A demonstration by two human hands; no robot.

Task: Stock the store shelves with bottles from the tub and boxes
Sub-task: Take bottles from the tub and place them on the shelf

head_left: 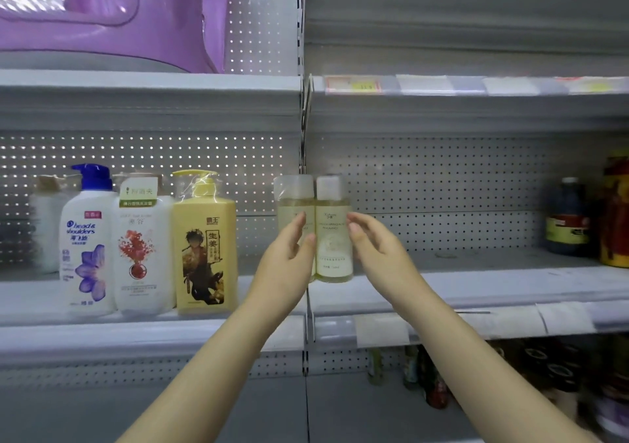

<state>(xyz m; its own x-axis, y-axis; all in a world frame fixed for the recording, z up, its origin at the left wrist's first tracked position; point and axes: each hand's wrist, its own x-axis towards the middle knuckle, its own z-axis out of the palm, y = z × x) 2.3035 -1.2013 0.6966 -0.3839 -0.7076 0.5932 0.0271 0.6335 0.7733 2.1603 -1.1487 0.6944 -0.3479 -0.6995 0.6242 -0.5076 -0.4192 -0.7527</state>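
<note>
A plastic-wrapped twin pack of pale yellow bottles (333,238) with white caps stands upright on the middle shelf (476,286), at the seam between two shelf bays. My left hand (289,255) lies against the pack's left front with straight fingers, covering the lower part of the left bottle. My right hand (377,248) sits at the pack's right edge, fingers relaxed and just touching it. A purple plastic tub (112,17) rests on the upper shelf at top left.
Left of the pack stand a yellow pump bottle (204,248), a white bottle with red flowers (143,248) and a Head & Shoulders bottle (86,248). A dark bottle (566,218) and a red-yellow container (616,211) stand far right. Several bottles (432,384) fill the lower shelf.
</note>
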